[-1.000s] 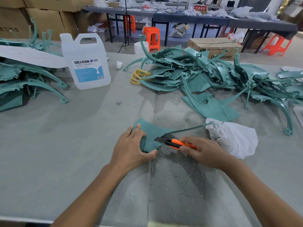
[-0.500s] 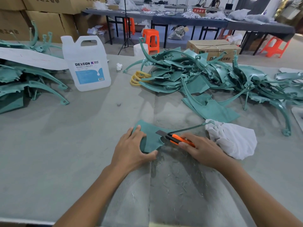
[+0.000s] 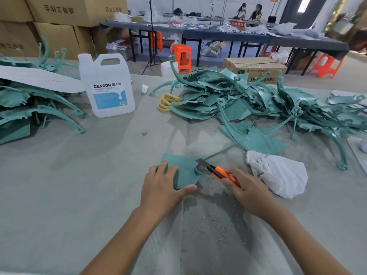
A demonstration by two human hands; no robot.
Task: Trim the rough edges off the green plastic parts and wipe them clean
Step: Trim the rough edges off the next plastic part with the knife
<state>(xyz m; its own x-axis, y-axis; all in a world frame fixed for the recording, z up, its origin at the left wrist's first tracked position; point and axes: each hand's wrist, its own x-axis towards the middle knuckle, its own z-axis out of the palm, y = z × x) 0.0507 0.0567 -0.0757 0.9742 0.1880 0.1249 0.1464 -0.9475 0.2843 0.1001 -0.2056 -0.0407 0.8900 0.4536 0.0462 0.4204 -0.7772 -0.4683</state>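
Note:
A flat green plastic part (image 3: 185, 169) with a thin curved arm lies on the grey table (image 3: 79, 185) in front of me. My left hand (image 3: 161, 188) presses it down, fingers spread on top and thumb along its near edge. My right hand (image 3: 245, 190) grips an orange utility knife (image 3: 220, 173); its blade rests against a notch on the part's right edge. A crumpled white cloth (image 3: 278, 173) lies just right of the knife hand. Green shavings (image 3: 220, 225) are scattered on the table below the part.
A big heap of green parts (image 3: 248, 100) fills the far right, another pile (image 3: 29, 104) sits far left under a white board (image 3: 37, 79). A white DEXCON jug (image 3: 108, 86) stands between them. Yellow rings (image 3: 167, 102) lie by the heap. Cardboard boxes and tables stand behind.
The knife blade has moved a little along the part's right edge, up to the notch. My left hand stays pressed on the part. My view has tilted slightly.

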